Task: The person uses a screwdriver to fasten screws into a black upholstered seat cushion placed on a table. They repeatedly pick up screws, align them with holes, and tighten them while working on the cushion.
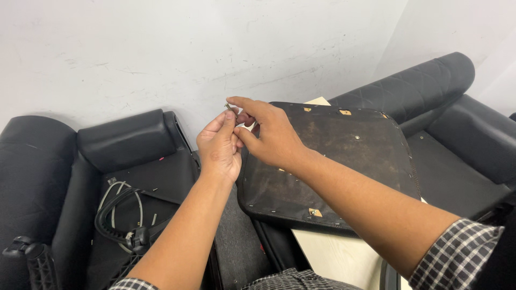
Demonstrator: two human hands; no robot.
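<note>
We see both bare hands raised together in front of a scuffed pale wall point(161, 53), meeting over the gap between two black upholstered chair parts. The left hand point(219, 147) is curled, its thumb and forefinger pinched on a small metal screw point(230, 107) whose tip sticks up just above the fingertips. The right hand point(269, 134) comes in from the right, fingers bent and closed around the same spot, its forefinger reaching over the screw and touching the left hand's fingers; we cannot tell whether it grips the screw itself or something small and dark tucked behind the thumb. So the screw sits high between the two hands, well clear of everything below. Just beneath and to the right of the hands lies an overturned seat cushion point(333, 161), its worn brown underside facing up, edged with staples and showing a few metal inserts and small tan tabs. A pale wooden board point(333, 252) shows under its near edge. To the right runs a quilted black backrest point(414, 80). On the left sits another black seat shell point(129, 139) with a looped black and white cable point(115, 212) lying in it. Checked sleeve cuffs point(457, 252) show at the lower edge.
</note>
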